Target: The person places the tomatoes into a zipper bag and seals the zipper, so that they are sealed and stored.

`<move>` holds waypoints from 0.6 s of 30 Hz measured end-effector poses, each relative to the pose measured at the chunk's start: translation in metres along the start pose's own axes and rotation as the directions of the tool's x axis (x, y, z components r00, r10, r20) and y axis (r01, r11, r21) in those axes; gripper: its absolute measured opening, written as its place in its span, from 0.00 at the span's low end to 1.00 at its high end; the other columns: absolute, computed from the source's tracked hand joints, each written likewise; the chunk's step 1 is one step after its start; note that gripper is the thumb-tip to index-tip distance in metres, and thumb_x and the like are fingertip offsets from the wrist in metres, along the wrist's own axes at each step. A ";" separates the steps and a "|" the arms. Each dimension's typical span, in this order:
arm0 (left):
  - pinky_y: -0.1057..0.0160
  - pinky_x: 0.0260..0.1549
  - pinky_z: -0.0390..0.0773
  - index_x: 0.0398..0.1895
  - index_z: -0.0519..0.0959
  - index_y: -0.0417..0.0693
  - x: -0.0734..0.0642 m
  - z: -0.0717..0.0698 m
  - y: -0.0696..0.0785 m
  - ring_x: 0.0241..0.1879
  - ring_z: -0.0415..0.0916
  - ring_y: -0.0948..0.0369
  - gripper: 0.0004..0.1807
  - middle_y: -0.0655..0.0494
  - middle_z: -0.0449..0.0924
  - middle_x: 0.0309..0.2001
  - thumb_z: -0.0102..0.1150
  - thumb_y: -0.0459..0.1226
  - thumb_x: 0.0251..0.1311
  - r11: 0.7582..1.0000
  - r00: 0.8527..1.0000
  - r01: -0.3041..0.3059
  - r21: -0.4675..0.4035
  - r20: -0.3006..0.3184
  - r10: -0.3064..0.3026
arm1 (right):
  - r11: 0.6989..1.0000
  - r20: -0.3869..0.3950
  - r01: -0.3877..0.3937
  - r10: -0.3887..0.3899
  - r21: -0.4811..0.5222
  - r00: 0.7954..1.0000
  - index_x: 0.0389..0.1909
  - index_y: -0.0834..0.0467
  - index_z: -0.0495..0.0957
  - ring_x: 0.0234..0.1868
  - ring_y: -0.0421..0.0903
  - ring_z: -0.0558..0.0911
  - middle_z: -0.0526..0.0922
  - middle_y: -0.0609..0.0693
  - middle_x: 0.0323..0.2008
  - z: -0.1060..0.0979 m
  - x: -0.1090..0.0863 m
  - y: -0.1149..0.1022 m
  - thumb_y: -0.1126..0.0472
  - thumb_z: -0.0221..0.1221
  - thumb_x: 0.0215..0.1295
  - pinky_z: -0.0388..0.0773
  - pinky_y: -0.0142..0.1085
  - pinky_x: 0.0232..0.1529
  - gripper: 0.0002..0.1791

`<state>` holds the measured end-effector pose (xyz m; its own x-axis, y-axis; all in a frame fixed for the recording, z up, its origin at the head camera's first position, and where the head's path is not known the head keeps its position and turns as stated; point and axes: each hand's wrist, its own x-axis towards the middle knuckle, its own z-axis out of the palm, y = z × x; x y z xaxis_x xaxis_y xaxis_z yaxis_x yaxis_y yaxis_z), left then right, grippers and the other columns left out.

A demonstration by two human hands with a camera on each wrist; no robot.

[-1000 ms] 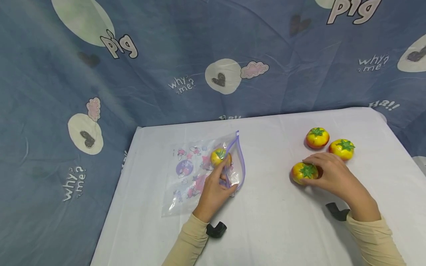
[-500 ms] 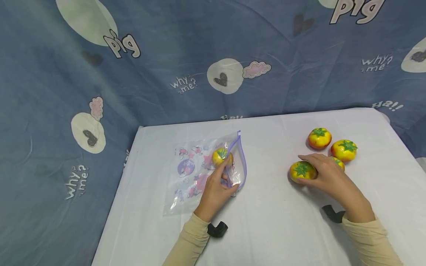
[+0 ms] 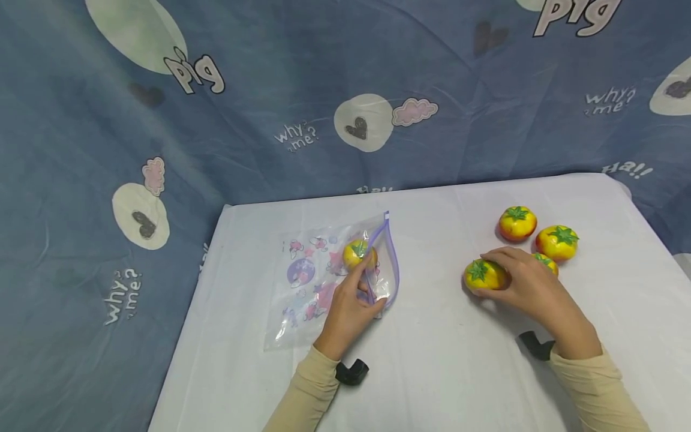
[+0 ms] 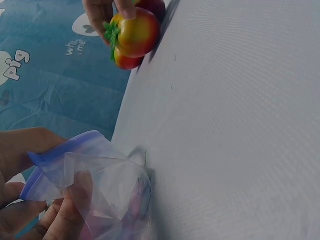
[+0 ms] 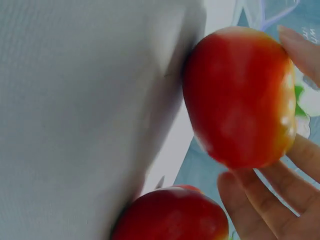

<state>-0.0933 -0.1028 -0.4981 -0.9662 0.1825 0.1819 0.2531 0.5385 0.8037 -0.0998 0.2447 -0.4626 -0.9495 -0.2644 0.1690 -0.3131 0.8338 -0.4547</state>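
In the head view, the left grip (image 3: 349, 306) pinches the clear bag (image 3: 305, 303) by its open mouth. The bag lies on the white table (image 3: 432, 366), and its purple edge (image 3: 396, 264) makes a gap that faces right. One inside fruit (image 3: 354, 254) sits near that gap. If the bag gets tipped or pulled, I think this fruit could roll out. The right grip (image 3: 531, 282) holds the yellow-red fruit (image 3: 482, 275), well apart from the bag. Just behind the fingers is a partly hidden fruit (image 3: 546, 264). If the hand swings back, it might bump it, and it could roll into the back fruit (image 3: 517, 223) or the side fruit (image 3: 557, 243).

In the left wrist view, the plastic looks thin and floppy, and the mouth looks narrow where the fingers squeeze it. If the left grip lets go, the mouth would probably flop shut. A fat fruit might catch on the edge and drag the whole bag along.

In the right wrist view, the thumb is on one side of the yellow-red fruit and the fingers are on the other. Its skin is smooth and shiny, so a loose squeeze could let it slip. I cannot tell if it touches the table.
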 end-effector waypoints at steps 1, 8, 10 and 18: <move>0.71 0.22 0.82 0.77 0.65 0.48 0.000 0.000 0.000 0.30 0.78 0.58 0.51 0.45 0.79 0.38 0.78 0.27 0.48 1.000 1.000 -0.002 0.001 -0.002 0.002 | 1.000 0.010 0.008 -0.008 0.001 1.000 0.56 0.62 0.82 0.56 0.63 0.81 0.82 0.62 0.56 0.000 0.000 0.000 0.52 0.81 0.47 0.79 0.64 0.56 0.35; 0.72 0.24 0.82 0.77 0.66 0.48 0.000 0.000 0.000 0.32 0.77 0.60 0.50 0.47 0.79 0.38 0.78 0.27 0.47 1.000 1.000 -0.001 0.010 -0.009 0.001 | 0.999 0.060 0.002 -0.005 0.041 0.998 0.61 0.65 0.79 0.53 0.62 0.82 0.80 0.64 0.59 -0.003 0.000 0.000 0.58 0.79 0.50 0.80 0.63 0.55 0.37; 0.72 0.24 0.82 0.77 0.66 0.48 0.000 0.000 0.000 0.32 0.77 0.60 0.51 0.47 0.79 0.38 0.79 0.27 0.47 1.000 1.000 -0.003 0.013 -0.010 0.003 | 0.999 0.052 -0.001 -0.002 0.052 0.999 0.62 0.65 0.78 0.50 0.59 0.83 0.82 0.63 0.58 -0.003 0.000 0.000 0.58 0.79 0.50 0.82 0.59 0.53 0.37; 0.72 0.24 0.82 0.77 0.66 0.47 0.000 0.000 0.000 0.32 0.76 0.60 0.50 0.47 0.79 0.37 0.79 0.27 0.47 1.000 1.000 -0.016 0.017 -0.016 0.016 | 0.993 -0.065 0.050 -0.043 0.103 0.997 0.60 0.62 0.81 0.46 0.56 0.87 0.84 0.60 0.57 0.005 0.002 0.004 0.59 0.81 0.47 0.86 0.53 0.46 0.37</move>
<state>-0.0934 -0.1031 -0.4981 -0.9626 0.1783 0.2038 0.2692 0.5495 0.7909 -0.1031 0.2449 -0.4682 -0.9316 -0.2681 0.2454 -0.3607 0.7650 -0.5335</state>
